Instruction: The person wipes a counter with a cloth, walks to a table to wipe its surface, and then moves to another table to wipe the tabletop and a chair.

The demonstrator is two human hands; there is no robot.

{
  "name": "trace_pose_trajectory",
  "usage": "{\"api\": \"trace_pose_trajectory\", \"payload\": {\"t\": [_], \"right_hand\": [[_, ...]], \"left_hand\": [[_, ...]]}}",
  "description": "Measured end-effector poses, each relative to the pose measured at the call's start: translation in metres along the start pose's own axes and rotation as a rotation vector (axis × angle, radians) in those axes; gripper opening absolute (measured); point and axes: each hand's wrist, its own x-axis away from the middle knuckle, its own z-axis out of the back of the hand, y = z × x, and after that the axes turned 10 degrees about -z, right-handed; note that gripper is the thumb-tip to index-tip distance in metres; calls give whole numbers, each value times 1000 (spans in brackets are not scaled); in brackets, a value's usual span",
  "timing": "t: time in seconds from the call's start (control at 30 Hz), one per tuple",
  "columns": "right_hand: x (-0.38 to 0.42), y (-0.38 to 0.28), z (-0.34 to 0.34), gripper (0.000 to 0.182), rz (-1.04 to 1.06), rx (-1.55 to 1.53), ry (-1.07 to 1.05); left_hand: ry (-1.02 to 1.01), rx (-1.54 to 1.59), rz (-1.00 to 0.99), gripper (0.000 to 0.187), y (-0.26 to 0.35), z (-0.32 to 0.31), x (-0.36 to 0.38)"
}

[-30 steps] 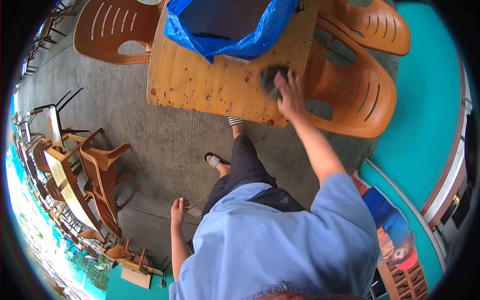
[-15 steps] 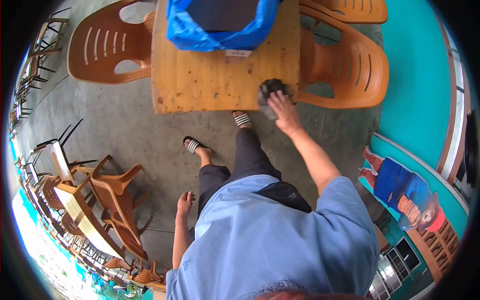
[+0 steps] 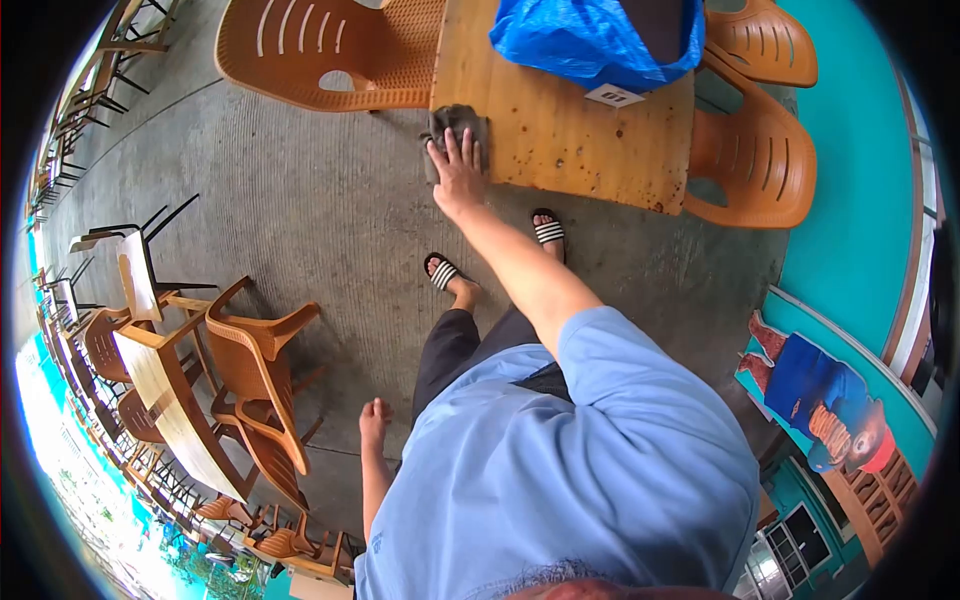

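Observation:
My right hand presses flat on a dark grey cloth, its fingers spread. The cloth lies at the near left corner of the wooden table and partly overhangs the edge. My left hand hangs low at my side over the floor, fingers loosely curled, and what it holds, if anything, is too small to make out. On the table, a blue plastic bag surrounds a dark object, with a small white number card at its near edge.
An orange plastic chair stands left of the table, and others stand on the right. More chairs and a pale wooden table are at the lower left. A teal wall runs along the right.
My right hand and the cloth have moved left across the table's near edge, from its right corner to its left corner. The view has shifted, so the table appears further right.

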Motion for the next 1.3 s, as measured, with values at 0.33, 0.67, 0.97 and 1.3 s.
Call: {"api": "trace_pose_trajectory", "payload": {"t": [0.33, 0.67, 0.97, 1.3], "right_hand": [[36, 148, 104, 57, -234, 456, 258], [-45, -6, -17, 90, -475, 259, 239], [-260, -36, -32, 83, -482, 262, 349], [-394, -12, -6, 71, -405, 219, 414]], "left_hand": [[-38, -159, 45, 38, 17, 52, -18], [-85, 140, -157, 32, 110, 109, -173], [-106, -288, -106, 35, 308, 195, -247], [-150, -259, -407, 39, 528, 202, -321]]}}
